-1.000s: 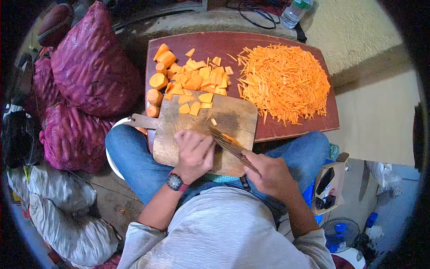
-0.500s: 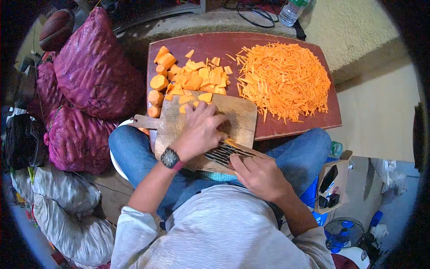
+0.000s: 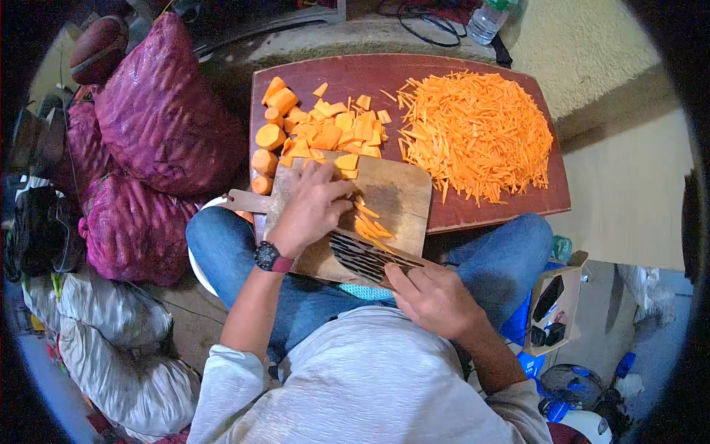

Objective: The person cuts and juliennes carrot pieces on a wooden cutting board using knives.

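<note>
My right hand (image 3: 436,297) grips a broad-bladed knife (image 3: 362,257) whose blade has black and pale stripes. The blade slants over the near edge of a wooden cutting board (image 3: 403,189). A few cut carrot sticks (image 3: 371,226) lie on the board just beyond the blade. To their left, my left hand (image 3: 314,203), with a watch on its wrist, rests over the board with bent fingers apart. Its fingertips are near flat carrot slices (image 3: 347,161) at the board's far edge; what lies beneath the palm is hidden.
On the dark red table (image 3: 436,214) are carrot chunks (image 3: 270,137), more slices and a big heap of carrot sticks (image 3: 481,137). Purple mesh sacks (image 3: 174,111) stand at the left, above white sacks (image 3: 111,311). A plastic bottle (image 3: 484,24) is at the back.
The knife has moved toward me and left, away from the cut piece, uncovering carrot sticks on the board. My left hand has shifted slightly left, off the sticks. The view has shifted a little.
</note>
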{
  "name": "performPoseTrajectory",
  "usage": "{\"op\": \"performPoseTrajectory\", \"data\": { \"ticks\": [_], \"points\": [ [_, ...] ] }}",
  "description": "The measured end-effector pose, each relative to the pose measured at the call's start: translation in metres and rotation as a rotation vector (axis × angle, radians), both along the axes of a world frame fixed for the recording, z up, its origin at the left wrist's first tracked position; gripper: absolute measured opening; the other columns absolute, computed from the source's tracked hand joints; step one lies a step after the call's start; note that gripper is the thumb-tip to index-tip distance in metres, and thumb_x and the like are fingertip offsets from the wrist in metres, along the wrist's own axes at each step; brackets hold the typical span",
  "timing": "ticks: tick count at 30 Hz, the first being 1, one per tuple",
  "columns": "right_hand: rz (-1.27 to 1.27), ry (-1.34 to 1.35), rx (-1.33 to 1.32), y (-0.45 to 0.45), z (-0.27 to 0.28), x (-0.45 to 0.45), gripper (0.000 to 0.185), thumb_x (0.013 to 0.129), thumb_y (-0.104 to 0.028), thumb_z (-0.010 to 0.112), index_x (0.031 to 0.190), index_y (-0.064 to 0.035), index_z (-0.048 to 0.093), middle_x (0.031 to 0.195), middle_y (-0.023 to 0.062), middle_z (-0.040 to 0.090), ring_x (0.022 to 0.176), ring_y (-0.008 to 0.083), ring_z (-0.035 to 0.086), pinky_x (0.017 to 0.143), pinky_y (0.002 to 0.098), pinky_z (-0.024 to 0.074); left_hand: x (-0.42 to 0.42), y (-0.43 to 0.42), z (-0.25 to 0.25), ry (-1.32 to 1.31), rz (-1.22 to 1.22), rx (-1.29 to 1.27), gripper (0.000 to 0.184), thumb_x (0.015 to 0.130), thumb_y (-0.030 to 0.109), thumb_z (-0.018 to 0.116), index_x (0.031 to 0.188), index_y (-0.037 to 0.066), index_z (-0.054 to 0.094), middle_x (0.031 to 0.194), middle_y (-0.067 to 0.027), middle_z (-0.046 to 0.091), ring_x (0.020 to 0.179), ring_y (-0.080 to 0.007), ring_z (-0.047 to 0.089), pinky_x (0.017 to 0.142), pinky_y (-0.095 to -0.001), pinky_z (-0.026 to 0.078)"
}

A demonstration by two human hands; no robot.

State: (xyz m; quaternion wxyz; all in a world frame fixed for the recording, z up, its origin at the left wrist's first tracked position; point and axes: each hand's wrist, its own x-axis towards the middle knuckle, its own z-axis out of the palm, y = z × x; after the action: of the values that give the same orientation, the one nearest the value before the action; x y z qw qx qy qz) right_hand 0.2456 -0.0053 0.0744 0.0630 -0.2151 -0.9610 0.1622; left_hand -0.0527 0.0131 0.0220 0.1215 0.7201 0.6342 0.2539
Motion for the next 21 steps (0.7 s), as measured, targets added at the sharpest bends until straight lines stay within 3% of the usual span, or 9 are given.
{"op": "performPoseTrajectory", "data": {
  "ticks": [2, 6, 8, 10, 13, 17, 21],
  "points": [
    [0.016, 0.009, 0.005, 0.001, 0.0, 0.0, 0.055, 0.084, -0.02, 0.084, 0.133, -0.0015, 0.066, 0.09, 0.0086, 0.066, 0.088, 0.0283, 0.072, 0.082, 0.0399, 0.0614, 0.006, 0.001, 0.0, 0.035, -0.051, -0.035, 0.024, 0.083, 0.013, 0.083, 0.107, 0.012, 0.086, 0.111, -0.0076, 0.066, 0.113, -0.0313, 0.055, 0.103, -0.0476, 0.037],
    [0.033, 0.01, -0.019, -0.002, -0.001, 0.002, 0.054, 0.085, -0.019, 0.083, 0.132, -0.0013, 0.066, 0.091, 0.0083, 0.067, 0.09, 0.0288, 0.073, 0.084, 0.0391, 0.0616, 0.005, 0.006, -0.008, -0.007, -0.074, -0.043, 0.024, 0.083, 0.013, 0.083, 0.106, 0.012, 0.086, 0.11, -0.0075, 0.065, 0.114, -0.0314, 0.055, 0.103, -0.0473, 0.037],
    [0.035, 0.019, -0.024, -0.003, 0.0, 0.002, 0.053, 0.085, -0.019, 0.083, 0.133, -0.0021, 0.066, 0.092, 0.0086, 0.068, 0.09, 0.029, 0.073, 0.083, 0.0393, 0.0618, 0.007, 0.006, -0.01, -0.002, -0.105, 0.016, 0.014, 0.084, 0.015, 0.081, 0.097, 0.013, 0.085, 0.108, -0.0066, 0.065, 0.113, -0.0296, 0.056, 0.098, -0.0478, 0.037],
    [0.039, 0.032, -0.029, -0.002, 0.002, 0.0, 0.053, 0.085, -0.019, 0.083, 0.133, -0.0029, 0.066, 0.093, 0.0089, 0.069, 0.09, 0.0292, 0.073, 0.082, 0.0395, 0.0619, 0.009, 0.002, -0.007, -0.014, -0.129, 0.002, 0.018, 0.084, 0.011, 0.08, 0.101, 0.013, 0.085, 0.11, -0.007, 0.064, 0.113, -0.0306, 0.055, 0.1, -0.0472, 0.038],
    [0.02, 0.009, -0.059, -0.004, 0.009, -0.001, 0.051, 0.088, -0.02, 0.082, 0.134, -0.0038, 0.066, 0.094, 0.0123, 0.072, 0.087, 0.0313, 0.075, 0.077, 0.0415, 0.0624, 0.008, 0.0, -0.009, -0.029, -0.141, -0.009, 0.023, 0.084, 0.006, 0.079, 0.105, 0.012, 0.085, 0.112, -0.0073, 0.064, 0.114, -0.0315, 0.055, 0.102, -0.047, 0.038],
    [-0.109, -0.034, -0.315, -0.005, 0.014, -0.007, 0.043, 0.097, -0.021, 0.077, 0.134, -0.0038, 0.064, 0.096, 0.0205, 0.074, 0.084, 0.0399, 0.075, 0.072, 0.0477, 0.0619, 0.002, -0.001, -0.011, -0.099, -0.029, 0.043, 0.02, 0.085, 0.005, 0.079, 0.104, 0.01, 0.085, 0.11, -0.0074, 0.067, 0.112, -0.0306, 0.059, 0.102, -0.0468, 0.039],
    [-0.236, 0.025, -0.462, 0.009, 0.006, -0.004, 0.033, 0.102, -0.02, 0.072, 0.129, -0.002, 0.066, 0.1, 0.0258, 0.074, 0.089, 0.0459, 0.074, 0.075, 0.0512, 0.0602, -0.01, -0.003, -0.014, -0.303, 0.113, 0.085, 0.016, 0.086, 0.005, 0.082, 0.102, 0.003, 0.082, 0.101, -0.0112, 0.072, 0.104, -0.0324, 0.065, 0.094, -0.0431, 0.049]
  ]
}}
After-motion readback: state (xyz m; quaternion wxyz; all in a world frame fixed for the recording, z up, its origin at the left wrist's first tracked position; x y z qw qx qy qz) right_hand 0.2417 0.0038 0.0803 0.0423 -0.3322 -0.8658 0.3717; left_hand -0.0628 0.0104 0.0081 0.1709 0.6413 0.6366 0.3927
